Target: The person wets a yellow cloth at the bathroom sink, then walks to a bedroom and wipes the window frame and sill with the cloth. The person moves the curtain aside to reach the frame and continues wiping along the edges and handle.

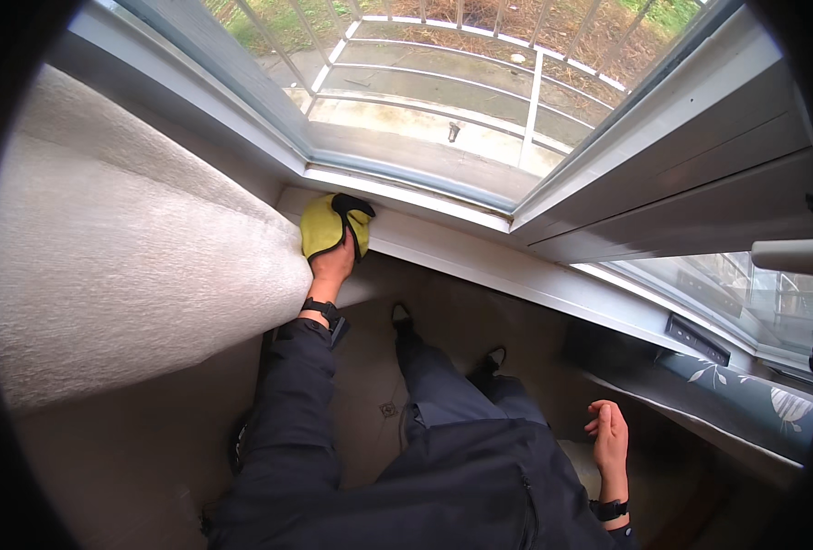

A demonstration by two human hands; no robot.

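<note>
At the left end of the white window sill (pixel 448 254), my left hand (pixel 334 265) holds a yellow cloth with black edging (pixel 322 223), pressed onto the sill. The cloth covers most of the fingers. A pale curtain (pixel 152 254) touches my left wrist and hand on the left side. The window pane (pixel 420 137) rises just beyond the sill in its white frame. Lower right, my right hand (pixel 610 436) hangs beside my body with its fingers loosely curled and nothing seen in it.
A black power strip (pixel 697 338) lies on the sill at the right, beside dark leaf-patterned fabric (pixel 736 392). A grey window sash (pixel 681 185) with a white handle (pixel 784 256) stands at the right. White metal railings (pixel 534 103) are outside the glass.
</note>
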